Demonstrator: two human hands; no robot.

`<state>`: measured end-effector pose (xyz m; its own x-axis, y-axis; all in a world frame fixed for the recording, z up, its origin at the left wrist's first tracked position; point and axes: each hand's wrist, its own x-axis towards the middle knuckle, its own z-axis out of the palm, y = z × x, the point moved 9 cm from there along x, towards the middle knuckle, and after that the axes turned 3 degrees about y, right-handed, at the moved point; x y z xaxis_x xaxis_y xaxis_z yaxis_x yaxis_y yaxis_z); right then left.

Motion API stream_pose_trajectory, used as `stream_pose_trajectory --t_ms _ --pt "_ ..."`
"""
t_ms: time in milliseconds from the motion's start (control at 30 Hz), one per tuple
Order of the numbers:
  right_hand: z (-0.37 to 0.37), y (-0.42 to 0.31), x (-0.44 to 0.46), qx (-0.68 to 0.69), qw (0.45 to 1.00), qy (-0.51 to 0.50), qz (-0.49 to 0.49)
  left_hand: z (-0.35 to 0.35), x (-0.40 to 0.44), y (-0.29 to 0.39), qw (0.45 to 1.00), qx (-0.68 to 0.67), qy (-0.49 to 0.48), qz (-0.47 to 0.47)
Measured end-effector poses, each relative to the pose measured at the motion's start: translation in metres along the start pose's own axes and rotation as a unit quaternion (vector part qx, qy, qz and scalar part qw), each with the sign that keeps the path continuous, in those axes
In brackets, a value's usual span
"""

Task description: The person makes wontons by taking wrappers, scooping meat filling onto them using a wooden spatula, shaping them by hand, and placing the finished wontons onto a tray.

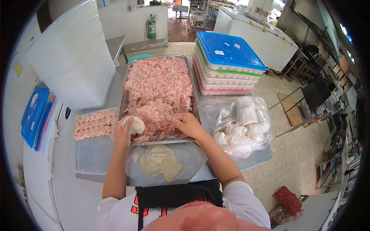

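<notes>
A large metal tray [196,104] holds a heap of pink ground meat [158,79]. Over its front left corner, my left hand [122,131] holds a pale round dough wrapper [136,126]. My right hand [186,124] is at the front right of the meat, its fingers pinched together at the meat; what they hold is too small to make out. More loose wrappers [160,161] lie on a plastic sheet in front of the tray. Left of the tray, rows of filled dumplings [94,124] sit in a clear plastic container [90,163].
Stacked white trays [73,57] rise at the left, near blue lids [34,115]. Closed boxes with a blue lid [227,50] stand at the back right. A plastic bag of wrapped white packs [246,125] lies right of the meat tray.
</notes>
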<state>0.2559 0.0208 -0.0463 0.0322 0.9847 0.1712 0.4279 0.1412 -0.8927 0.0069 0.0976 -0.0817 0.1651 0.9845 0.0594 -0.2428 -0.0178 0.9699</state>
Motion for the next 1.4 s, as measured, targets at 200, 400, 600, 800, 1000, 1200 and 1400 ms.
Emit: stream_pose_trajectory --t_ms 200,400,600,800,1000,1200,1400 --pt "0.000 0.003 0.002 -0.024 1.000 -0.001 -0.005 0.005 -0.001 0.010 0.999 0.012 0.027 0.027" --pt "-0.002 -0.004 0.000 -0.016 1.000 0.003 -0.005 0.005 0.000 0.009 0.999 0.032 0.005 0.021" --pt "-0.001 -0.001 -0.001 -0.010 1.000 0.011 -0.007 0.004 0.000 0.005 1.000 -0.021 0.010 0.008" --pt "0.003 0.013 0.003 -0.009 1.000 0.000 -0.001 -0.006 0.002 -0.002 0.999 -0.033 0.040 0.008" --pt "-0.008 0.006 0.004 -0.027 0.999 0.045 -0.008 -0.024 0.004 -0.001 0.992 -0.015 0.106 0.067" --pt "-0.020 -0.001 0.005 -0.063 0.994 0.092 0.005 0.036 0.012 0.149 0.919 0.247 0.050 0.304" --pt "-0.015 0.010 0.009 -0.108 0.988 0.103 -0.035 0.166 0.054 0.217 0.713 0.498 -0.247 0.427"
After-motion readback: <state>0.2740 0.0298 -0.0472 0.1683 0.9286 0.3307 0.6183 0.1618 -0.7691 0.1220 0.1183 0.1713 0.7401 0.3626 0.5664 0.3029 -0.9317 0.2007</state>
